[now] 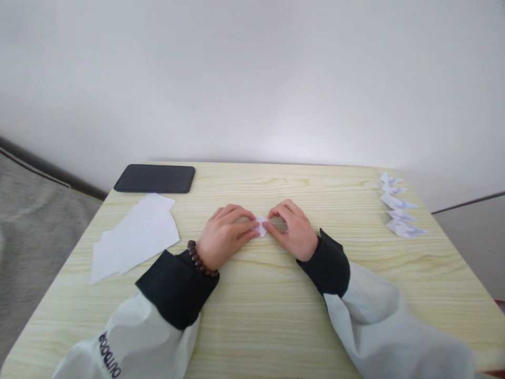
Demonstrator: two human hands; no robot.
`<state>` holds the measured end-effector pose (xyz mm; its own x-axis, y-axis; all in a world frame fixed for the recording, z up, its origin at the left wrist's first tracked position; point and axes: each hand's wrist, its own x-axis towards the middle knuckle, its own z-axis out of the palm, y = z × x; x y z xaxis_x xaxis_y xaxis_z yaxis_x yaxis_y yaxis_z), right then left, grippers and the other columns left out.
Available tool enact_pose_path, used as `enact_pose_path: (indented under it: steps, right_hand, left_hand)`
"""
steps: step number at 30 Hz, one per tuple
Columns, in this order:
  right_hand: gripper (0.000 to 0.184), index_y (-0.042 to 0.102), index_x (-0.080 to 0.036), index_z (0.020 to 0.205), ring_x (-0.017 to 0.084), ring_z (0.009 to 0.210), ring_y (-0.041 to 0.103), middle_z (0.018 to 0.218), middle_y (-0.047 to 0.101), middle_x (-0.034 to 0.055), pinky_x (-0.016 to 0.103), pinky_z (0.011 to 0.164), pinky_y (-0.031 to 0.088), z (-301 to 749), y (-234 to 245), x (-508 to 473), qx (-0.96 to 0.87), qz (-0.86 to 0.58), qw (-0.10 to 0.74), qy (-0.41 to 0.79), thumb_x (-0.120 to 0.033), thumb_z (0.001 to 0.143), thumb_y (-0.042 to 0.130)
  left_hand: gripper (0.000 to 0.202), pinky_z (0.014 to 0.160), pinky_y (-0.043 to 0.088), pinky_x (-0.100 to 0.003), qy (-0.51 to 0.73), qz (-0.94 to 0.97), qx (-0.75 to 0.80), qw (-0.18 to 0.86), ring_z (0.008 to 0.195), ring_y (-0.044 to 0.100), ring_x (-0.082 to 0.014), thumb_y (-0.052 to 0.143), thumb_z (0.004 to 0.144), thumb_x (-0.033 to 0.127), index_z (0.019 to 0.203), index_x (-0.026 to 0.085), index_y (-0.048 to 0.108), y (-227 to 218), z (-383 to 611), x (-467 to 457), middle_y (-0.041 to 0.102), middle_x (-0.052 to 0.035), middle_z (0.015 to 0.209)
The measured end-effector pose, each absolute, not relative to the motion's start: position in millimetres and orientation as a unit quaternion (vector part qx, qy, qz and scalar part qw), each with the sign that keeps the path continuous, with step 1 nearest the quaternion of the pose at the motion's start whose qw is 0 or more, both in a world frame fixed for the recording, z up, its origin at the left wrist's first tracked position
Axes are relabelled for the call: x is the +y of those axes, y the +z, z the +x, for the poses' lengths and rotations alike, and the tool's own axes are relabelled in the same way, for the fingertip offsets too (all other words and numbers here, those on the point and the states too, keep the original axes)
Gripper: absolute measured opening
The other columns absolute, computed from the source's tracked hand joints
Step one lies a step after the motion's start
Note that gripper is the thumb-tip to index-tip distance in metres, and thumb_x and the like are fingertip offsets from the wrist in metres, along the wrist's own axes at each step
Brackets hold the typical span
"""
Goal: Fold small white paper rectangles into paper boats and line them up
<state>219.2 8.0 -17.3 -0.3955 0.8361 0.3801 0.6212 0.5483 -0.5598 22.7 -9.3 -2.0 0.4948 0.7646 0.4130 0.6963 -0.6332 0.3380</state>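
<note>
Between my two hands, at the middle of the table, is a small piece of folded white paper [261,227]. My left hand [228,231], with a dark beaded bracelet at the wrist, pinches its left side between thumb and fingers. On the opposite side, my right hand [292,227] grips the right edge with thumb and curled forefinger. Fingertips cover part of the paper, so its exact folds cannot be made out.
Loose white paper sheets [138,237] overlap at the left, below a black phone [155,179]. Several small folded white paper pieces [399,202] stand in a column near the right edge of the wooden table [252,326]. A white wall [252,79] rises behind it.
</note>
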Motion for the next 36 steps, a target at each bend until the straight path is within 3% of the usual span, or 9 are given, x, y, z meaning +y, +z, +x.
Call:
enact_pose_path:
  steps: [4,10,29,36]
  right_hand:
    - [0.014,0.063,-0.019,0.093,0.021,0.088,0.055,0.09,0.059,0.0071,0.036,0.081,0.045,225,-17,11,-0.841,-0.407,0.305,0.185,-0.029,0.083,0.059]
    - [0.032,0.063,-0.019,0.103,0.021,0.09,0.056,0.094,0.058,0.0085,0.036,0.081,0.048,235,-18,17,-0.87,-0.342,0.285,0.211,-0.041,0.08,0.063]
    - [0.019,0.07,-0.021,0.087,0.014,0.075,0.057,0.083,0.06,0.0053,0.027,0.067,0.048,236,-20,18,-0.88,-0.293,0.328,0.181,-0.033,0.087,0.055]
    - [0.02,0.071,-0.019,0.086,0.014,0.074,0.057,0.081,0.062,0.0054,0.027,0.067,0.046,234,-16,17,-0.871,-0.316,0.304,0.22,-0.031,0.087,0.055]
  left_hand:
    - [0.016,0.08,0.043,-0.032,0.263,0.865,0.423,0.058,0.092,0.057,-0.0185,0.059,0.084,0.032,0.091,0.024,0.071,-1,23,-11,0.069,-0.0026,0.096]
    - [0.018,0.08,0.042,-0.031,0.263,0.87,0.415,0.044,0.093,0.058,-0.0185,0.06,0.083,0.035,0.091,0.023,0.07,-2,21,-9,0.07,-0.0025,0.096]
    - [0.021,0.08,0.047,-0.031,0.268,0.875,0.401,0.04,0.092,0.061,-0.0183,0.057,0.085,0.036,0.091,0.02,0.07,0,23,-10,0.071,-0.0045,0.095]
    - [0.017,0.082,0.048,-0.032,0.288,0.875,0.385,0.056,0.093,0.062,-0.0184,0.058,0.085,0.031,0.092,0.02,0.069,-3,20,-9,0.072,-0.0038,0.095]
